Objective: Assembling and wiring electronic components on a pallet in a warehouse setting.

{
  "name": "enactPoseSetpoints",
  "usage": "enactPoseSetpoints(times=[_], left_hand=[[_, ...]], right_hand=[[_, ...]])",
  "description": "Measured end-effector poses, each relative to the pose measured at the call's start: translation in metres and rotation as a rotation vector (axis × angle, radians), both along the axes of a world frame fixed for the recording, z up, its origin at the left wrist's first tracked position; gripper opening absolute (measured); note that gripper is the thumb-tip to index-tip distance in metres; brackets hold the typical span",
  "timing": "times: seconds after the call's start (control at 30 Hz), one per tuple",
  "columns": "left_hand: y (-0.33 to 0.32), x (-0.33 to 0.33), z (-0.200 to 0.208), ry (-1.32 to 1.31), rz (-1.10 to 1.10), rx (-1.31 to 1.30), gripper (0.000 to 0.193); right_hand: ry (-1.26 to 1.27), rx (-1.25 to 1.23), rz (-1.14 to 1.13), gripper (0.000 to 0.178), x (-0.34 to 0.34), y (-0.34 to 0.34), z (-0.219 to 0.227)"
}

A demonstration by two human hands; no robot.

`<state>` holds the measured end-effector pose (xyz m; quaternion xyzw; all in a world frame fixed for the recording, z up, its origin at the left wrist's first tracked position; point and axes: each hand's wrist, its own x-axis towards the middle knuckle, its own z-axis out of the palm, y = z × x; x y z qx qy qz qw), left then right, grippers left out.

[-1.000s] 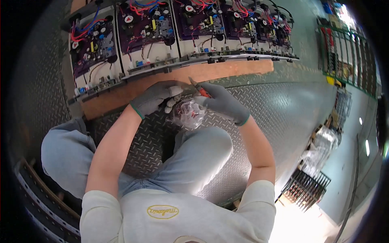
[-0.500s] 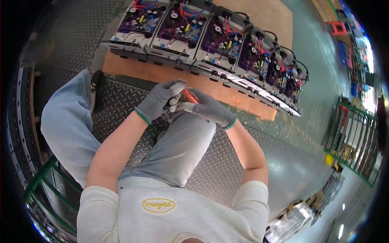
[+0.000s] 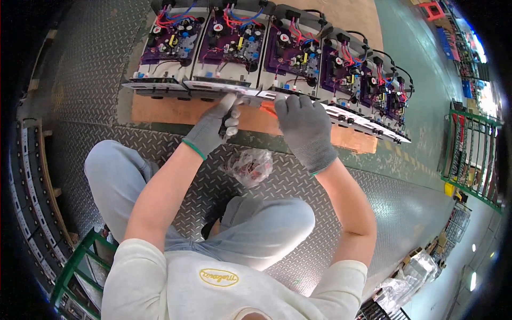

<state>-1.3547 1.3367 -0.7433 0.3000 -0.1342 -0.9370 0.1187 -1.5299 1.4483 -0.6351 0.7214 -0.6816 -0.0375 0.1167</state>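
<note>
Both hands wear grey gloves with green cuffs and are raised to the front edge of a row of open appliance units. My right hand is closed around an orange-handled tool, whose kind I cannot make out; its tip points left toward my left fingers. My left hand has thumb and fingers pinched together at the front strip of a unit. Something dark shows in its palm, too small to name. The nearest units carry purple circuit boards with red and blue wires.
A cardboard sheet lies under the row of units. On the patterned metal floor, between the units and my crossed legs, rests a clear plastic bag with small reddish things in it. A green metal rack stands at the right.
Both hands have moved forward from above my knee to the units' front edge, the right one with the orange-handled tool. My knee has shifted back, and the plastic bag now shows.
</note>
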Motion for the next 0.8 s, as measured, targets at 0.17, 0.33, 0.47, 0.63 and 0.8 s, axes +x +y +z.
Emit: enactPoseSetpoints(times=[0.17,0.33,0.47,0.63,0.8], left_hand=[[-0.013,-0.005,0.003,0.095,-0.046,0.013,0.029],[-0.018,-0.001,-0.009,0.101,-0.075,-0.088,0.032],[-0.018,-0.001,-0.006,0.082,-0.109,-0.122,0.035],[-0.022,0.001,-0.008,0.087,-0.143,-0.115,0.033],[-0.021,-0.002,-0.012,0.177,-0.13,-0.106,0.032]], right_hand=[[0.228,0.017,0.044,0.021,0.004,-0.015,-0.009],[0.321,0.022,0.062,0.023,0.013,-0.026,-0.002],[0.356,0.112,0.079,0.024,0.02,-0.029,-0.006],[0.463,0.004,0.05,0.02,0.033,-0.03,0.002],[0.478,-0.002,0.057,0.013,0.034,-0.036,-0.003]])
